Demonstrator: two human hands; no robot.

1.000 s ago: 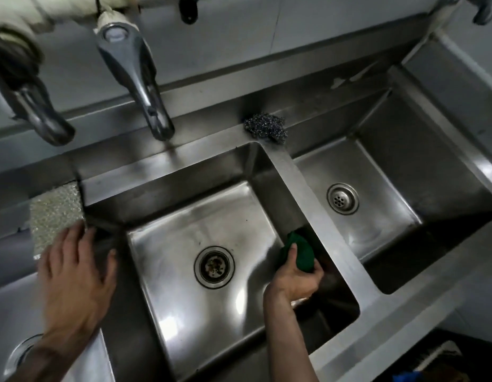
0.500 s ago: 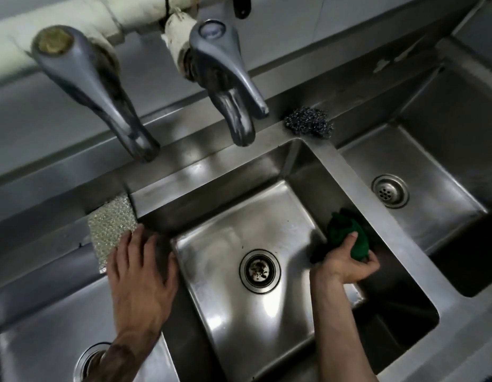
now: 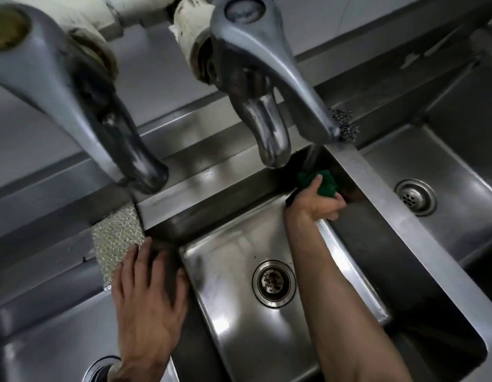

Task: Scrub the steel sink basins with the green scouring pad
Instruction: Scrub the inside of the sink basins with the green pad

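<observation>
Head view, looking down on a three-basin steel sink. Right hand (image 3: 316, 202) reaches into the middle basin (image 3: 234, 321); its fingers and thumb are curled round the green scouring pad (image 3: 326, 183), which is bunched up in the grip. The pad sits in the far right corner of that basin, against the wall just below the divider (image 3: 391, 213) that separates it from the right basin (image 3: 459, 238). Forearm crosses the basin floor beside the middle drain (image 3: 273, 283). Left hand (image 3: 148, 296) lies flat with fingers straight and spread, holding nothing, resting on the ridge between the left basin (image 3: 46, 354) and the middle one. Its fingertips touch the near edge of a silver mesh sponge (image 3: 115, 238) lying on the back ledge. A steel wool ball (image 3: 345, 124) sits on the ledge at the far end of the divider, partly hidden by the right tap (image 3: 267, 78). Left tap (image 3: 74, 92) hangs above the ledge near the sponge. Right drain (image 3: 415, 197) is uncovered.
</observation>
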